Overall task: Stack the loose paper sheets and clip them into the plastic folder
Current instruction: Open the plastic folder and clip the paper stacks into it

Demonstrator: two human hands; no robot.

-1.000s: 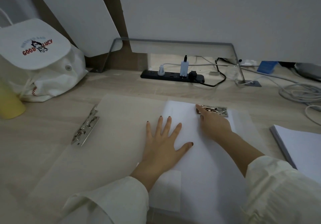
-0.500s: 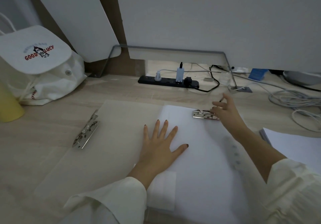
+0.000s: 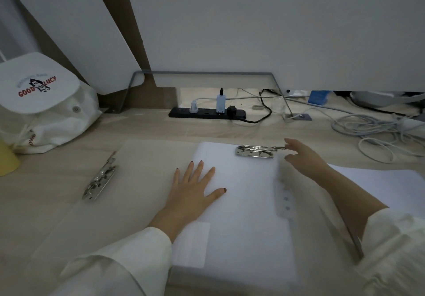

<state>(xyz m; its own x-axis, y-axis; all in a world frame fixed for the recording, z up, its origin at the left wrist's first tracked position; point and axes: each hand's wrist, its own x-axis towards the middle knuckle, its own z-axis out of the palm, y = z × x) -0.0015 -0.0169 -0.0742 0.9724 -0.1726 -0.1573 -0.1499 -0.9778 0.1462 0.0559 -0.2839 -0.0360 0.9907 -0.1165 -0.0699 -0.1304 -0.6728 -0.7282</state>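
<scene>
A translucent plastic folder point(image 3: 142, 180) lies open on the wooden desk. A stack of white paper sheets point(image 3: 248, 203) rests on its right half. My left hand point(image 3: 193, 190) presses flat on the sheets with fingers spread. A metal lever clip point(image 3: 255, 152) sits across the top edge of the sheets. My right hand point(image 3: 303, 160) is at the clip's right end, its index fingertip touching the tip of the thin lever and its thumb apart below. A second metal clip point(image 3: 101, 178) sits on the folder's left half.
More white paper point(image 3: 391, 187) lies to the right, partly under my right arm. A white backpack point(image 3: 39, 102) and a yellow object point(image 3: 7, 160) stand at the left. A black power strip point(image 3: 207, 113) and coiled cables point(image 3: 379, 130) line the back.
My right hand slid from the clip's left end along it to its right end, now touching the lever tip. My left hand stayed flat on the sheets.
</scene>
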